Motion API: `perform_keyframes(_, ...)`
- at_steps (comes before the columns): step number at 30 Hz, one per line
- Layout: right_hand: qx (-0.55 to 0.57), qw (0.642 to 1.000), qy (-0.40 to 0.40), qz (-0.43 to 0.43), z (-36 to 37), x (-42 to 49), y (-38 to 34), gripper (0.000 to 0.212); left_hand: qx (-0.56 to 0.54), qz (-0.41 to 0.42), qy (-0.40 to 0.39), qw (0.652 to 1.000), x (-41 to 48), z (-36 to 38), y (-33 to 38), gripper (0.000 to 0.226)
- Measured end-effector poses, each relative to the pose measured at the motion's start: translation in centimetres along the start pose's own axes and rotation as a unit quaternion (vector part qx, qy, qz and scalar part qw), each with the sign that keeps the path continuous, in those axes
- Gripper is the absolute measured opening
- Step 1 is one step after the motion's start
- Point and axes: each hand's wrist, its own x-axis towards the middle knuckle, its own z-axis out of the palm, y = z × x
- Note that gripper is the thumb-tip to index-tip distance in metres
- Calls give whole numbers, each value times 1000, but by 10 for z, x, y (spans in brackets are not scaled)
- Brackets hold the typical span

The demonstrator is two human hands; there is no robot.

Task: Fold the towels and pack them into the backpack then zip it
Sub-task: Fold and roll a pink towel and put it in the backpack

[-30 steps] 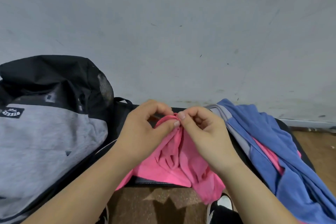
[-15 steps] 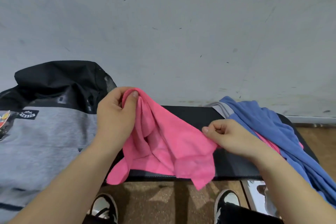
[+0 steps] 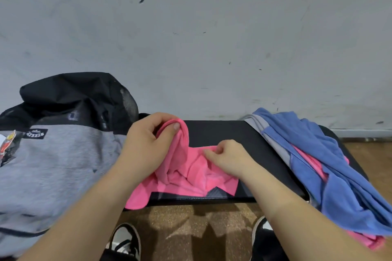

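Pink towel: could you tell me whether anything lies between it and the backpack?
Nothing visible does: the pink towel, held by the left hand and right hand, lies right beside the backpack; its opening is out of sight.

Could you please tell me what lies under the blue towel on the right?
A second pink towel shows beneath the blue towel, and a grey cloth edges out at its left. Whether anything more lies under it is hidden.
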Motion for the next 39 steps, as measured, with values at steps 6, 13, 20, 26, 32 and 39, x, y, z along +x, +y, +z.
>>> perform_keyframes(6,-91,995,-11,50,16,10,-19,41,1,-9,19,1000,9,-12,-13,15)
perform_keyframes(13,288,957,5,35,-19,-2,-21,30,3,-19,113,993,26,-24,-22,16)
perform_keyframes(20,518,843,119,84,-48,-20,-29,31,-22,-17,198,980,26,-40,-20,13)
perform_keyframes(26,406,895,184,0,-47,-18,-17,30,151,-36,98,983,26,-33,-37,13)
perform_keyframes(32,310,920,213,-114,-37,-28,-31,40,-35,-104,119,987,17,-21,-7,12)
perform_keyframes(39,402,899,97,-146,-13,-58,-72,17,-178,-167,22,970,-5,33,13,11)
